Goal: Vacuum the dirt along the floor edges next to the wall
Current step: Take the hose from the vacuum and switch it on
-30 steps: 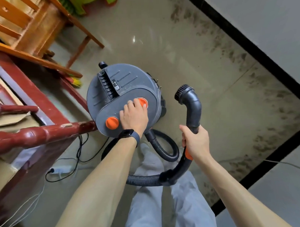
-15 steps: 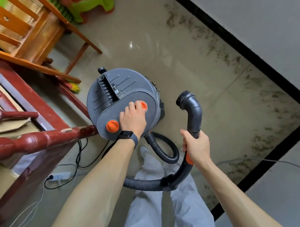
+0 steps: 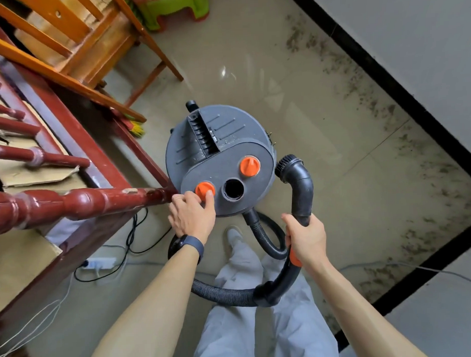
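Observation:
A round grey canister vacuum (image 3: 227,141) stands on the tiled floor, with two orange knobs and a dark round port on its top. My left hand (image 3: 191,216) pinches the nearer orange knob (image 3: 204,189) between thumb and fingers. My right hand (image 3: 306,238) grips the black curved hose handle (image 3: 300,192), whose round brush nozzle (image 3: 284,163) points up beside the canister. The ribbed hose (image 3: 225,292) loops below my hands to the canister. Dark dirt (image 3: 370,98) lies in a band along the black skirting (image 3: 385,74) of the grey wall.
A dark red wooden bench (image 3: 77,202) stands close on the left, touching the vacuum. Wooden chairs (image 3: 96,41) and a green stool (image 3: 175,7) stand behind it. A power strip (image 3: 100,263) and cords lie on the floor. A second wall's skirting (image 3: 424,273) meets at the right corner.
My left hand has moved from the farther orange knob to the nearer one. The view has shifted, so the vacuum sits lower and the dark port shows. My right hand keeps its grip.

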